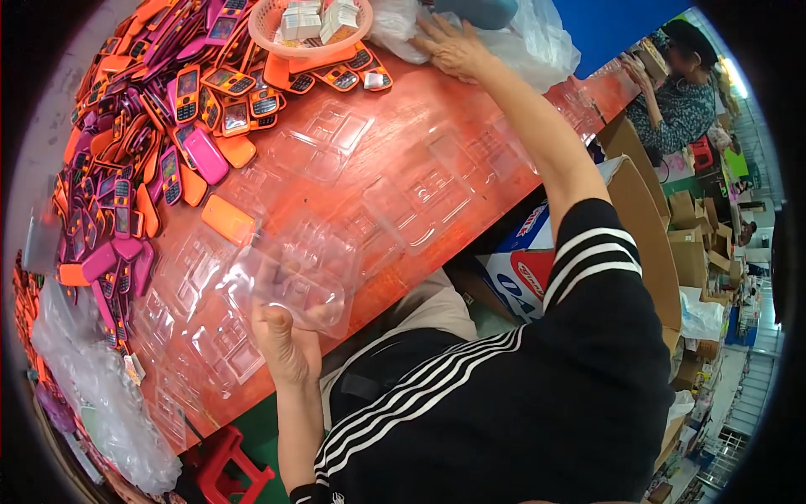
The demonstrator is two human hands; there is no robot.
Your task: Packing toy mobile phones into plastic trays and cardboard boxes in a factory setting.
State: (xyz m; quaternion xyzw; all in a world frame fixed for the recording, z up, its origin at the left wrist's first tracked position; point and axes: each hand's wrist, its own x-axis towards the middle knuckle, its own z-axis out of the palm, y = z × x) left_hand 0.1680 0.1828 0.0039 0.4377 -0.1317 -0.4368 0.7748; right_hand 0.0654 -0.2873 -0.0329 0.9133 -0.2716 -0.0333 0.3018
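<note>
My left hand (288, 340) grips a clear plastic blister tray (315, 290), perhaps several nested together, above the near edge of the red table (403, 105). The thumb shows in front; the fingers are seen blurrily through the plastic. Stretched to the far side of the table, my right hand (453, 52) lies with its fingers apart against a crumpled clear plastic bag (537, 46). More clear blister trays (428, 189) are spread over the table between and around my hands. Just beyond the left hand lies an orange phone-shaped piece (228, 220).
A big heap of orange and purple toy phones (168, 109) covers the left side. Behind it stands a pink basket (262, 34) with small paper stacks. Cardboard boxes (646, 227) are at the right, a red stool (231, 470) below. Another person (684, 92) works at the far right.
</note>
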